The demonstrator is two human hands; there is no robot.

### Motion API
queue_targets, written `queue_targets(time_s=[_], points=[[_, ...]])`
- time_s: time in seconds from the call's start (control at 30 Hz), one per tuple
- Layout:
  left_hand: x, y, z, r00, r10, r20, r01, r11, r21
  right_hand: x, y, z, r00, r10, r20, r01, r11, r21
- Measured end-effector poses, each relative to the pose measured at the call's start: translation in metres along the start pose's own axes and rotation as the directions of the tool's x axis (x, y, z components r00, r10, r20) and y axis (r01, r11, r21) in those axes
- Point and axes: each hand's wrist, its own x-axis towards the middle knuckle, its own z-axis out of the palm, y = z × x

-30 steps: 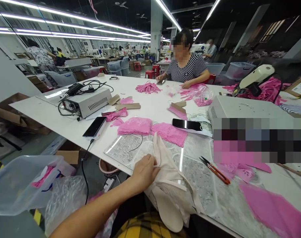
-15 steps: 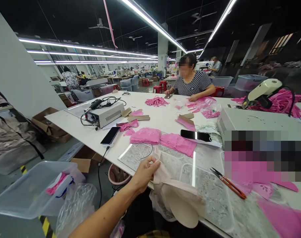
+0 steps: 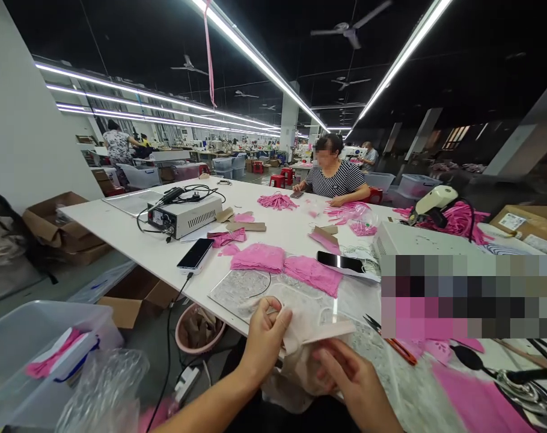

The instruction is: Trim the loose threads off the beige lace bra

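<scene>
A beige bra (image 3: pixel 307 316) hangs over the near edge of the table, its lower part dropping toward my lap. My left hand (image 3: pixel 265 337) is closed, with thumb and fingers pinching its upper left edge. On the other side, my right hand (image 3: pixel 352 376) has its curled fingers on the fabric below a pale straight edge; its fingertips are partly hidden. Just beyond lie two stacks of pink fabric pieces (image 3: pixel 258 258). Thread snips (image 3: pixel 397 346) with orange handles rest on the clear sheet (image 3: pixel 363 337) to the right.
A grey control box (image 3: pixel 187 216) with coiled cable and a phone (image 3: pixel 195 254) sit at left; another phone (image 3: pixel 341 262) lies ahead. Across the table (image 3: pixel 291 225) sits a person (image 3: pixel 339 177). A pink basket (image 3: pixel 200 349) and a clear bin (image 3: pixel 12 337) stand on the floor.
My right hand has come into view and taken the bra's right side. The bra has been lifted and turned, so its cup no longer faces me. My view has swung slightly right.
</scene>
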Motion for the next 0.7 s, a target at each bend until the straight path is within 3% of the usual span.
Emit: queue_targets(time_s=[0.07,0.17,0.23,0.27,0.3,0.37,0.43,0.47,0.57,0.7], points=[[-0.006,-0.005,0.001,1.000,-0.025,0.005,0.026,0.999,-0.046,0.011,0.003,0.008,0.996,0.079,0.036,-0.083,0.991,0.105],[-0.011,-0.012,0.001,0.996,-0.084,0.002,0.084,0.985,-0.153,0.010,0.010,0.011,0.997,0.074,-0.027,-0.070,0.990,0.119],[-0.014,-0.017,-0.001,0.994,-0.111,-0.020,0.105,0.976,-0.191,0.005,0.010,0.004,0.993,-0.048,-0.106,0.046,0.999,-0.025],[-0.015,-0.019,-0.002,0.993,-0.116,-0.024,0.109,0.976,-0.187,0.003,0.009,-0.001,0.973,-0.184,-0.141,0.160,0.974,-0.162],[-0.015,-0.020,-0.003,0.993,-0.117,-0.016,0.113,0.978,-0.176,0.003,0.007,-0.007,0.924,-0.351,-0.151,0.287,0.898,-0.333],[-0.015,-0.023,-0.005,0.992,-0.122,0.020,0.124,0.979,-0.163,0.008,-0.001,-0.018,0.766,-0.642,-0.015,0.481,0.590,-0.649],[-0.013,-0.024,-0.007,0.991,-0.129,0.031,0.133,0.971,-0.198,0.013,-0.007,-0.028,0.642,-0.727,0.245,0.619,0.301,-0.726],[-0.012,-0.025,-0.007,0.989,-0.144,0.017,0.144,0.962,-0.232,0.014,-0.010,-0.031,0.601,-0.711,0.365,0.687,0.227,-0.690],[-0.005,-0.027,-0.008,0.970,-0.237,-0.046,0.208,0.917,-0.342,0.010,-0.009,-0.036,0.485,-0.643,0.592,0.841,0.158,-0.518],[0.001,-0.031,-0.007,0.944,-0.314,-0.096,0.253,0.881,-0.399,-0.001,-0.001,-0.038,0.437,-0.577,0.690,0.885,0.141,-0.443]])
